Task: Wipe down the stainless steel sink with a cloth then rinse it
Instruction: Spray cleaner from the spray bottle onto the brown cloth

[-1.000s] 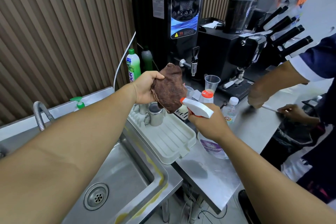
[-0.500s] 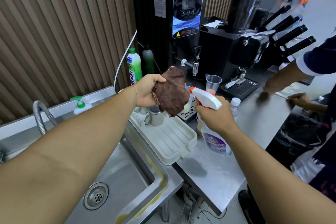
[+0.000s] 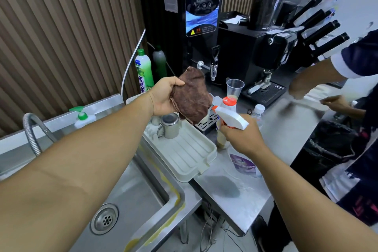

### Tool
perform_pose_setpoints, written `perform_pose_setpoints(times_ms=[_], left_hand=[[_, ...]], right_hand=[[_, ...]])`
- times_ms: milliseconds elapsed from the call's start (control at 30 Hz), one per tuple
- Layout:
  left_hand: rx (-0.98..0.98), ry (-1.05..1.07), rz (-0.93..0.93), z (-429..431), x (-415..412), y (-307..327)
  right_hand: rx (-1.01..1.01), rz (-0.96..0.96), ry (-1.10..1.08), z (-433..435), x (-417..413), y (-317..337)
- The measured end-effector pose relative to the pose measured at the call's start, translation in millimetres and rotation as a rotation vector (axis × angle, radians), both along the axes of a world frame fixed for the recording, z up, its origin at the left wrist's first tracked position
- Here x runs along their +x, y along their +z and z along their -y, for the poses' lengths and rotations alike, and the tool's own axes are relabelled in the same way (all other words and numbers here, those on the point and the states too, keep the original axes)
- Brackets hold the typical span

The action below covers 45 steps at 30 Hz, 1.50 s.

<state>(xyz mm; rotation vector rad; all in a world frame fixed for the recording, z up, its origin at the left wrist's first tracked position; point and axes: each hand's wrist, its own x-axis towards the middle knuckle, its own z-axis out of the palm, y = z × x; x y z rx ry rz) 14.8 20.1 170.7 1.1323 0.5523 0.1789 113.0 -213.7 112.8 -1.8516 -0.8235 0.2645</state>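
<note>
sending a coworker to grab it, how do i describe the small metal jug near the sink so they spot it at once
Find the stainless steel sink; a cream ribbed drain tray lies along its right edge. At the tray's far end stands the metal jug, upright, handle on its left. Unlike the clear plastic cup further back, it is grey steel.

Cloth (image 3: pixel 192 96): dark brown, crumpled, hanging in loose folds. Left hand (image 3: pixel 165 96) grips it at its left edge and holds it in the air, apart from the sink.
Sink (image 3: pixel 139 196): stainless steel, rectangular basin, with a round perforated drain (image 3: pixel 104 219) in its floor. Yellowish streak along the right rim.
</note>
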Motion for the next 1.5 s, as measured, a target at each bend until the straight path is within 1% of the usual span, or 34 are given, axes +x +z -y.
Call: perform_pose_setpoints(times_ms=[100,200,267,433,567,767,900,1133,1267,1500], left_hand=[[0.005,0.024,0.004,2.4,3.6,1.7],[-0.001,0.034,0.020,1.5,3.7,4.2],[-0.009,0.032,0.035,0.2,2.4,5.7],[-0.020,0.007,0.043,-2.5,-2.9,7.5],[-0.007,-0.029,0.018,-2.4,-5.2,7.8],[0.038,-0.060,-0.037,-2.5,-5.9,7.0],[0.064,-0.086,-0.074,0.9,-8.1,8.0],[0.048,0.000,-0.045,-0.8,-10.1,9.3],[0.058,0.041,-0.028,-4.3,-8.4,10.8],[0.049,0.002,-0.022,2.6,-4.9,8.2]], right_hand=[[-0.013,0.046,0.034,-1.1,-7.0,-3.4],[-0.032,0.050,0.030,-0.4,-6.4,-5.5],[-0.037,0.037,-0.008,2.4,-1.7,-5.5],[0.051,-0.044,-0.069,7.8,6.9,4.6],[0.068,-0.050,-0.067,4.5,14.4,10.8],[0.074,-0.027,-0.007,-4.1,10.0,10.1],[0.128,-0.026,0.029,-13.4,1.4,16.7],[0.027,0.048,0.061,-15.3,-13.7,7.9],[0.014,0.028,0.053,-13.4,-14.1,1.2],[0.099,-0.054,-0.003,-10.0,-3.9,9.0]])
